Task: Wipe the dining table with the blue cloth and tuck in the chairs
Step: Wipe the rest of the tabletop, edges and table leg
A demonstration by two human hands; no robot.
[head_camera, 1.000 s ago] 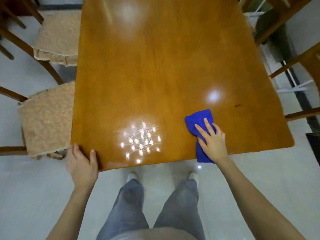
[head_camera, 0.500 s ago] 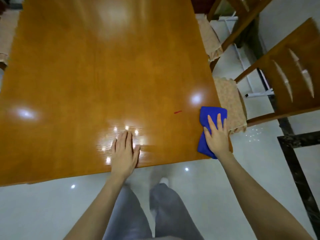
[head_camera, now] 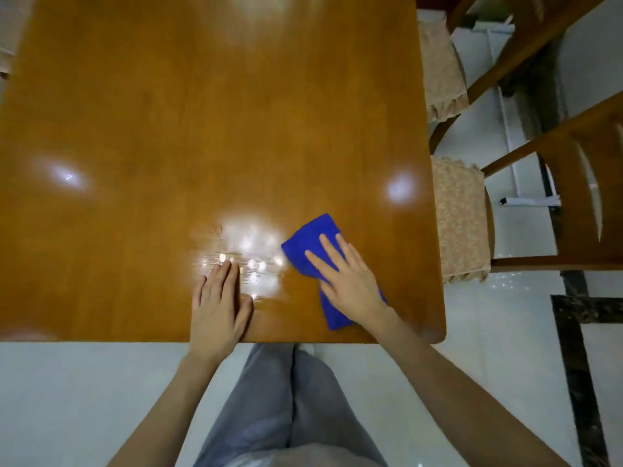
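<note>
The person stands at the near edge of the table (head_camera: 202,129) with both hands on its top close to that edge. The left hand (head_camera: 219,305) lies flat on the table, and the right hand (head_camera: 347,281), to its right, lies on the cloth (head_camera: 310,237), which reaches out from under the palm both forward and back. Two chairs stand along the table's right side. The nearer chair (head_camera: 573,183) has its seat just beside the near right corner, and the farther chair (head_camera: 441,69) stands behind it.
</note>
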